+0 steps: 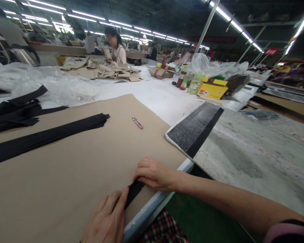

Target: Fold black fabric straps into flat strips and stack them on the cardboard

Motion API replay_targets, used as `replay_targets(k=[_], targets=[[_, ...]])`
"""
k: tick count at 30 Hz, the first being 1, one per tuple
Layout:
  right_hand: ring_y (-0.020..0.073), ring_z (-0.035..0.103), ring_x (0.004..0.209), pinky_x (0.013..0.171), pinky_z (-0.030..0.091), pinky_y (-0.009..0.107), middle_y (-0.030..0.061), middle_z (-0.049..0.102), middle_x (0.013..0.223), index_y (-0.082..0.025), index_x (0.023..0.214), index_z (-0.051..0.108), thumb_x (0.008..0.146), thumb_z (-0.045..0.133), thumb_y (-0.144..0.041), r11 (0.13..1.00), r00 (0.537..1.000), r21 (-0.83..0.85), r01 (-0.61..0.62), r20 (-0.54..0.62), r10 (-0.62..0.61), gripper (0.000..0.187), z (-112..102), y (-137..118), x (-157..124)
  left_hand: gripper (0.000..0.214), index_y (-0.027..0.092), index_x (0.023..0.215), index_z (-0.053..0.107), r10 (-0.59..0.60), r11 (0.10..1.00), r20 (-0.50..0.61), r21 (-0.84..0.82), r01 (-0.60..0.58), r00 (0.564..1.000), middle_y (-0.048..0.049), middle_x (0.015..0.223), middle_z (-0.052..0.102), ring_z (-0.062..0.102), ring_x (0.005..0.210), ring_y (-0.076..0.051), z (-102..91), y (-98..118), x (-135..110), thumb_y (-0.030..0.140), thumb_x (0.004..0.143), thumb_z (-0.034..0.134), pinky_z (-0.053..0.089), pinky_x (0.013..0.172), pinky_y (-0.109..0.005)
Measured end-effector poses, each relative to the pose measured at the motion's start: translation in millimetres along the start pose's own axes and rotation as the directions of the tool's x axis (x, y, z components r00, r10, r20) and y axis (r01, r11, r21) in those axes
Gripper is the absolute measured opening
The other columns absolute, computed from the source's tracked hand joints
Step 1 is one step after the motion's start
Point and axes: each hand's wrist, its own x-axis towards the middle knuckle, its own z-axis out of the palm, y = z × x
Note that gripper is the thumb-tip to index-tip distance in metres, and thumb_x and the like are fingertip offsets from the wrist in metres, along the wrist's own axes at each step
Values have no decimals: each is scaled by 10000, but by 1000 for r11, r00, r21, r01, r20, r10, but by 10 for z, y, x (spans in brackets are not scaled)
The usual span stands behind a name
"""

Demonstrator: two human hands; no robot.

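A black fabric strip point(134, 194) lies along the near edge of the brown paper sheet point(91, 168). My right hand point(154, 173) has its fingers curled down on the strip's far end. At the nearer part, my left hand point(105, 216) presses its thumb and fingers together at the strip's edge; its fingertips are partly hidden. Small pink-handled thread snips point(137, 123) rest on the paper beyond my hands. A stack of long black strips point(48, 136) lies to the left, with a looser pile of black fabric point(15, 113) behind it.
To the right, a worn board point(243, 148) carries a grey-and-black panel point(195, 130). Farther back are a yellow box point(212, 88), bottles point(183, 82), clear plastic bags point(53, 84) and a heap of beige pieces point(103, 71). A person point(118, 50) works across the table.
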Motion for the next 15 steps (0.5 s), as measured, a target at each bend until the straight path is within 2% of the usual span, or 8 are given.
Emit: replay_targets(k=[6,15], targets=[[152,535,873,847,391,288,47,615,864,-171,908,626,864,470,-89,999,999,-8,32,-23,-32,181,30,39,-42,610,216,1398,317,-3,1000,47,13,2,999,-25,1075,624,601,899,-153,-3,16,15,86,812,430,516,806,-218],[143,519,854,845,369,290,39,613,888,-194,889,624,881,473,-124,991,993,-77,109,-35,-112,167,47,81,-83,626,238,1397,336,-2,998,80,69,-4,997,-13,1103,624,595,912,-151,15,22,13,76,800,430,512,794,-225]])
